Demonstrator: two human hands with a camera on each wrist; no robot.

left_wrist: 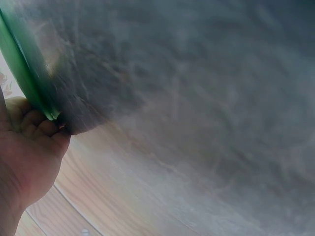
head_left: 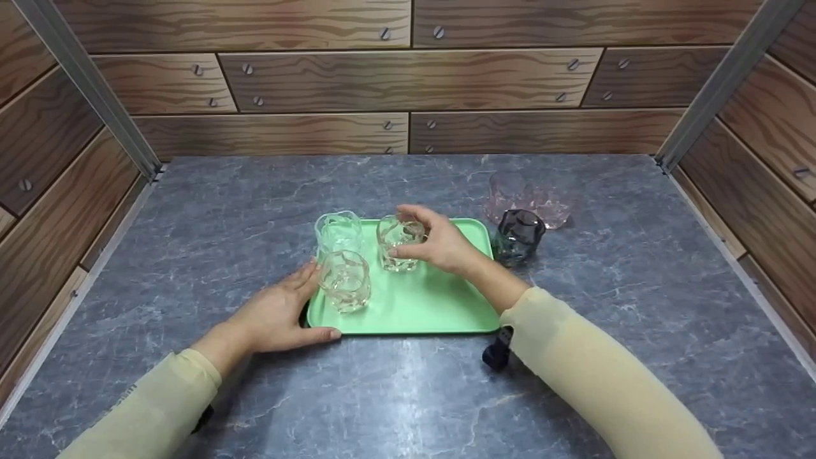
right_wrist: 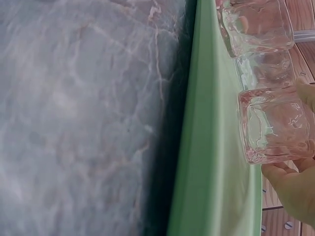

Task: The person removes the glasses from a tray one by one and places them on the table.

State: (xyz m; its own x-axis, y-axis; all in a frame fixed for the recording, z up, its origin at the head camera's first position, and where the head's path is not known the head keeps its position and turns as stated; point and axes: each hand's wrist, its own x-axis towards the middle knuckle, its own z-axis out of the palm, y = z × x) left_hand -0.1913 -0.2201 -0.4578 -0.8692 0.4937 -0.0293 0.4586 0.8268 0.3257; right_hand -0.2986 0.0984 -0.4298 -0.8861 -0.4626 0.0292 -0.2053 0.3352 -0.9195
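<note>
A light green tray (head_left: 440, 299) lies on the table, and my left hand (head_left: 274, 312) holds its front left corner, thumb along the front edge and fingers at the left side. In the left wrist view the fingers (left_wrist: 42, 120) meet the tray's rim (left_wrist: 24, 73). My right hand (head_left: 446, 245) grips a clear glass (head_left: 400, 252) between thumb and fingers over the tray's back half. The same glass (right_wrist: 275, 125) shows upright in the right wrist view. Two more clear glasses stand at the tray's left: a front glass (head_left: 345, 284) and a back glass (head_left: 338, 234).
Right of the tray stands a dark grey glass (head_left: 521, 233). Behind it are two pale pink glasses, a left one (head_left: 507, 191) and a right one (head_left: 551, 207). Wood-patterned walls (head_left: 408, 80) enclose the grey marbled table (head_left: 408, 395) at the back and sides.
</note>
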